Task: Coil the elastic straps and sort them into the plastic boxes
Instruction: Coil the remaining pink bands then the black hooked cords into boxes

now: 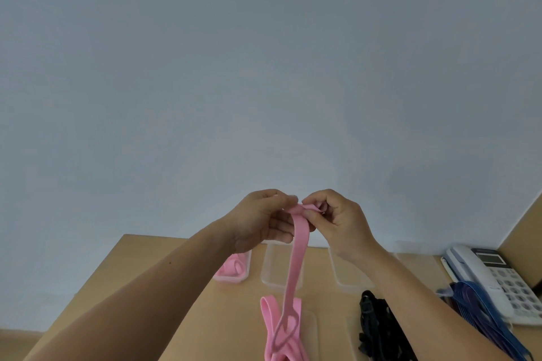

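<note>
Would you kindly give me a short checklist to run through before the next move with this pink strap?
1. Grip: left hand and right hand both pinch the pink strap at its top end: ok.
2. Coil started: a small fold shows where they pinch; number of turns: cannot tell.
3. Tail free: it hangs into the pink strap pile on the table; snagged or not: cannot tell.
4. Target: the leftmost plastic box already holds a coiled pink strap and is open: ok.
5. Black straps and blue straps lie apart from the pink ones: ok.
</note>
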A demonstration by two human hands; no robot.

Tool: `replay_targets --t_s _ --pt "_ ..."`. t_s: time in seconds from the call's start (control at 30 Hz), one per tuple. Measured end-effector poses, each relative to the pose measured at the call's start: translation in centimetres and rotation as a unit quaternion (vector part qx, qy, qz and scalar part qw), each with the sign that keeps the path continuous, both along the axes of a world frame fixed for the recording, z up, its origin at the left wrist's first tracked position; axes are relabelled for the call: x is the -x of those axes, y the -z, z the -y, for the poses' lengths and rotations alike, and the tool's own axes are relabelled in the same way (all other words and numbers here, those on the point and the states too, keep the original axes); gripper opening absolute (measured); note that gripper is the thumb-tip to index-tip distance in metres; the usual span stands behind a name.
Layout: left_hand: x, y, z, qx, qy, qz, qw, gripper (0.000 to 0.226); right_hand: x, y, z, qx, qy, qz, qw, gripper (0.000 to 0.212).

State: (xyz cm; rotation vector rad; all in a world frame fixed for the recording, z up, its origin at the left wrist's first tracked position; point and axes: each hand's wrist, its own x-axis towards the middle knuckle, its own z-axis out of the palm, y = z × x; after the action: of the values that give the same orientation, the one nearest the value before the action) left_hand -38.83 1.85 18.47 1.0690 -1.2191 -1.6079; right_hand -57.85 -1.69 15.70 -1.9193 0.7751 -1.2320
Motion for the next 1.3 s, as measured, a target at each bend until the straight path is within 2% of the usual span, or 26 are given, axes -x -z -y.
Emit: replay_targets --t_s 0.1,0.2,0.33,0.43,0.5,0.6,0.73,1.0,1.1,1.2,1.3 --pt "0.1 0.3 0.0 0.023 -0.024 -0.003 0.999 0.014 0.2 -0.1 0.1 -0.036 -0.013 0.013 0.999 0.032" --pt "0.1 0.8 -0.1 0.059 -0.046 -0.002 0.997 0.022 0.4 -0.2 0.2 -0.091 -0.032 0.035 0.995 0.021" --pt "0.3 1.2 0.0 0.12 -0.095 0.037 0.987 0.02 0.4 -0.4 0.2 -0.137 -0.033 0.037 0.989 0.028" --pt "0.5 1.4 0.0 0.148 -0.101 0.076 0.981 0.034 0.2 -0.5 0.3 -0.132 -0.014 0.014 0.991 0.013" --pt "0.5 1.5 0.0 0.137 -0.103 0.087 0.981 0.039 0.1 -0.6 0.3 -0.115 0.003 0.006 0.993 0.01" --pt "0.5 1.6 -0.1 0.121 -0.077 0.107 0.984 0.024 0.0 -0.8 0.2 -0.101 0.011 0.018 0.995 0.008" --pt "0.3 1.5 -0.4 0.112 -0.056 0.112 0.986 0.021 0.1 -1.0 0.0 -0.075 0.014 0.003 0.997 0.013" --pt "0.1 0.7 -0.5 0.013 0.003 0.008 1.0 0.01 -0.1 -0.3 -0.6 0.068 0.042 -0.044 0.996 0.036" --pt "0.1 0.7 -0.1 -0.013 -0.013 -0.027 0.999 0.016 0.0 -0.2 -0.5 0.067 0.021 -0.027 0.997 0.038" --pt "0.2 0.8 0.1 -0.001 -0.03 -0.036 0.999 0.006 0.3 -0.1 -0.3 0.061 0.003 -0.02 0.998 0.037" --pt "0.3 0.8 0.1 0.018 -0.035 -0.024 0.999 0.017 0.5 -0.1 0.0 0.004 -0.01 -0.009 1.0 0.031"
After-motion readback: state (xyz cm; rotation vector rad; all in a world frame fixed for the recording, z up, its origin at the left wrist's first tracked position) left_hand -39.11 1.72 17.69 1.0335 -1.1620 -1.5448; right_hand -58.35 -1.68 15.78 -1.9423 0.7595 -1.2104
